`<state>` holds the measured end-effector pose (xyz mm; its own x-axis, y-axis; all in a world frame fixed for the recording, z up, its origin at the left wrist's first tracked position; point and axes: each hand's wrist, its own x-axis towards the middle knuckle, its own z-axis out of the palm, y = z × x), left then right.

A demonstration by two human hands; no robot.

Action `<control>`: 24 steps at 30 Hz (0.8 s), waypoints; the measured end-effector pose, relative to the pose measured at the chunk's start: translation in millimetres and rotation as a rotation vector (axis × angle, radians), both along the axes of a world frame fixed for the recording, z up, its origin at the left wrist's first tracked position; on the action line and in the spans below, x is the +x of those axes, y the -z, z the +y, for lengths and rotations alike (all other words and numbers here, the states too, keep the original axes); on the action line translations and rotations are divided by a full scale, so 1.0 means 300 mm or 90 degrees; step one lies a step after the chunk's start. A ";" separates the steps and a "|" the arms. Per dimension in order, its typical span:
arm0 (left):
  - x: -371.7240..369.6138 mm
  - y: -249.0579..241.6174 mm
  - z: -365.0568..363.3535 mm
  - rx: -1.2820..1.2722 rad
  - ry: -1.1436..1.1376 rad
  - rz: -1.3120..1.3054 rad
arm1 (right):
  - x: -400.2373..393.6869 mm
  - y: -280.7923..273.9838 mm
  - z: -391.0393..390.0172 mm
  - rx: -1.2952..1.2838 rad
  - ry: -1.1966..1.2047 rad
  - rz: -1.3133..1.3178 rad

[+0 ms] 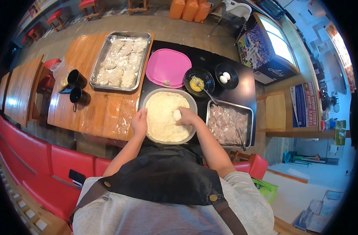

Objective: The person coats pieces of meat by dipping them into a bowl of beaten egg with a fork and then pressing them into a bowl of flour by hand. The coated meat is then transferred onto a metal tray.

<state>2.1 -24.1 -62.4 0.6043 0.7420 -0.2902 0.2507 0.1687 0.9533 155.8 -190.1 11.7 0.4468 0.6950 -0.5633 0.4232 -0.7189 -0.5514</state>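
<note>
A round tub (194, 102) of pale breadcrumbs (163, 117) stands right in front of me on the black table. My left hand (140, 122) grips the tub's left rim, thumb on top. Over the right part of the crumbs my right hand (186, 116) is curled, fingertips down in them, around a pale crumb-covered lump (177, 114) whose kind I cannot tell. To the right lies a metal tray (251, 117) of raw meat pieces (226, 123) with tongs (241, 138). Behind the tub, a black bowl (186, 83) holds beaten egg (197, 84) and a fork (205, 92).
A pink lid (168, 67) lies behind the tub. Farther right, a black bowl (234, 81) holds white eggs (224, 77). On the wooden table (108, 113) at left are a metal tray (93, 83) of crumb-coated pieces (122, 62) and two black cups (79, 96). Red bench seating (65, 158) runs alongside.
</note>
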 end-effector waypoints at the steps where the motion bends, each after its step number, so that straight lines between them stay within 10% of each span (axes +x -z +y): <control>1: 0.001 0.007 -0.001 0.013 -0.009 -0.021 | -0.009 -0.031 0.007 -0.011 0.034 -0.043; 10: 0.054 0.014 0.011 0.073 0.001 -0.002 | -0.112 -0.105 -0.009 0.183 0.073 -0.184; 16: 0.055 -0.003 0.009 0.044 0.023 -0.014 | -0.099 0.013 -0.058 -0.127 0.070 -0.201; 24: 0.064 0.047 0.010 0.013 -0.015 -0.071 | -0.011 0.048 -0.075 -0.087 0.161 -0.111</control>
<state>21.1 -21.0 -76.6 0.6140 0.7616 -0.2074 0.1393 0.1540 0.9782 152.5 -212.7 -2.8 0.6930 0.4738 -0.5434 0.3021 -0.8752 -0.3778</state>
